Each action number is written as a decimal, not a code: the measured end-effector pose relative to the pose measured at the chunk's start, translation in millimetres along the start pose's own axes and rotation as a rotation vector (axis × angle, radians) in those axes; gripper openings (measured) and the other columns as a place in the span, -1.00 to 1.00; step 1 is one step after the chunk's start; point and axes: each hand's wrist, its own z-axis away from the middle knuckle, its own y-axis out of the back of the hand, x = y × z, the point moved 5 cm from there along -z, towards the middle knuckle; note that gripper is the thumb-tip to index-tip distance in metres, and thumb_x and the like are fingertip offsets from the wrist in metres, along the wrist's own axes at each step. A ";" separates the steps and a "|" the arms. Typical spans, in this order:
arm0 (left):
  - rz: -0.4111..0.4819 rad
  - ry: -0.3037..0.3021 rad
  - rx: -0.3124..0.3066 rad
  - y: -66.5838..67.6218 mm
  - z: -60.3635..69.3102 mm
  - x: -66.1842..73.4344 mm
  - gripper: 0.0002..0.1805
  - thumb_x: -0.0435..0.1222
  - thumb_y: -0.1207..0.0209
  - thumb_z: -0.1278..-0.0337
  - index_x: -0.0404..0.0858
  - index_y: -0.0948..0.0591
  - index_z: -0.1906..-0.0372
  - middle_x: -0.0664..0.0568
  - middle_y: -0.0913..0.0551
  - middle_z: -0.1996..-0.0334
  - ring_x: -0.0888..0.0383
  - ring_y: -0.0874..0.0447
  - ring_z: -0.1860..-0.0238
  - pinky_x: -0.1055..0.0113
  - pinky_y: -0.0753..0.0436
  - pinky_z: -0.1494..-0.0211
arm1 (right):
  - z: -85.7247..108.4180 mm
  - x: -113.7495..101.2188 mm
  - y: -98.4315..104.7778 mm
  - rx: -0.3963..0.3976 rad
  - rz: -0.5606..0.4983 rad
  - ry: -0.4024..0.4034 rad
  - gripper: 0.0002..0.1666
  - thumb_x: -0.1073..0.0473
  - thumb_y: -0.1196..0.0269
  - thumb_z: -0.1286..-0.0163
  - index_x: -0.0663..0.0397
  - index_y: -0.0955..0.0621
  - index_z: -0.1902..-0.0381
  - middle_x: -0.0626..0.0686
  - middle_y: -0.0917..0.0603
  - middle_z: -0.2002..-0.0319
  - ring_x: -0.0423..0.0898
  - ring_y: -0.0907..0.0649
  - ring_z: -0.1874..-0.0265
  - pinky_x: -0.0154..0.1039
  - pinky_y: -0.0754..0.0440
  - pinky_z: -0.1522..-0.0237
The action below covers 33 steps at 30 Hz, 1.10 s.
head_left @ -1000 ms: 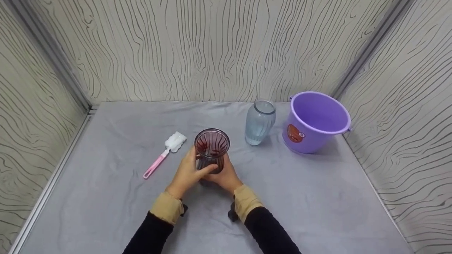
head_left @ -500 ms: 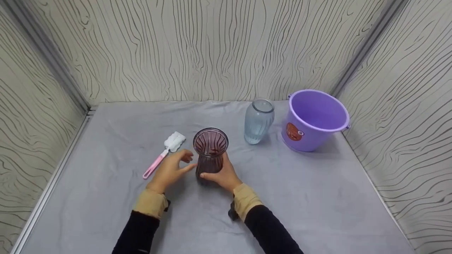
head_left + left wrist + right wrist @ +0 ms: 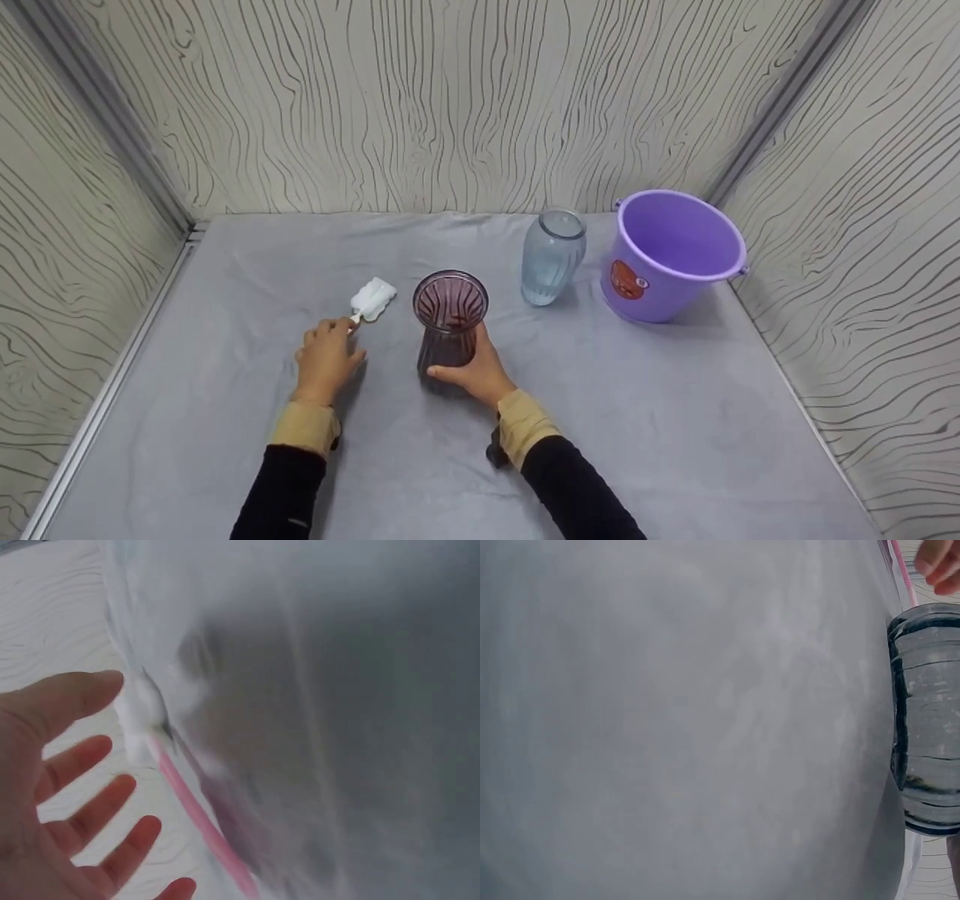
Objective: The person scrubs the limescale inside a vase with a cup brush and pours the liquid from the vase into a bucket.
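Observation:
A ribbed purple glass vase stands upright on the cloth in front of me. My right hand grips its lower part from the right, thumb on the near side and fingers hidden behind. At the left, a brush with a white sponge head and a pink handle lies on the cloth. Over that handle hovers my left hand; in the left wrist view its fingers are spread, apart from the handle. The right wrist view shows the vase's side at its right edge.
Behind and right of the purple vase stands a pale blue glass vase that seems to hold water. Farther right is a purple bucket. Grey cloth covers the table, with patterned panels around it.
My left hand has let go of the purple vase and moved left to above the brush handle. The right hand keeps its grip, and the vase, tilted a second ago, now stands straight on the cloth.

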 end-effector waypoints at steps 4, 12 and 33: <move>0.023 0.062 -0.021 -1.7 0.3 -10.2 -0.44 -0.33 -0.38 -0.14 -0.33 -0.49 -0.24 -0.38 -0.46 -0.20 -0.44 -0.41 -0.18 -0.39 -0.44 -0.03 | 0.5 0.4 0.2 0.005 -0.007 -0.010 0.29 0.12 -0.66 0.04 -0.02 -0.13 -0.53 0.13 -0.43 -0.38 0.05 -0.47 -0.32 0.01 -0.38 -0.39; -0.009 0.065 -0.012 -3.8 4.3 -17.9 -0.70 -0.50 -0.05 -0.38 -0.39 -0.47 -0.15 -0.44 -0.54 -0.01 -0.44 -0.51 0.03 -0.34 -0.53 0.09 | 2.2 -2.1 -0.5 0.006 0.009 0.007 0.32 0.12 -0.65 0.02 0.04 -0.09 -0.55 0.19 -0.41 -0.40 0.09 -0.47 -0.31 0.03 -0.37 -0.38; 0.809 0.284 0.290 19.7 4.6 -21.3 -0.76 -0.47 -0.16 -0.28 -0.47 -0.54 -0.02 -0.22 -0.60 0.08 0.12 -0.56 0.16 0.43 -0.56 0.14 | 14.1 -43.1 4.2 0.017 -0.007 0.007 0.20 0.29 -0.60 0.00 0.24 -0.16 -0.49 0.31 -0.44 -0.35 0.18 -0.48 -0.29 0.08 -0.38 -0.37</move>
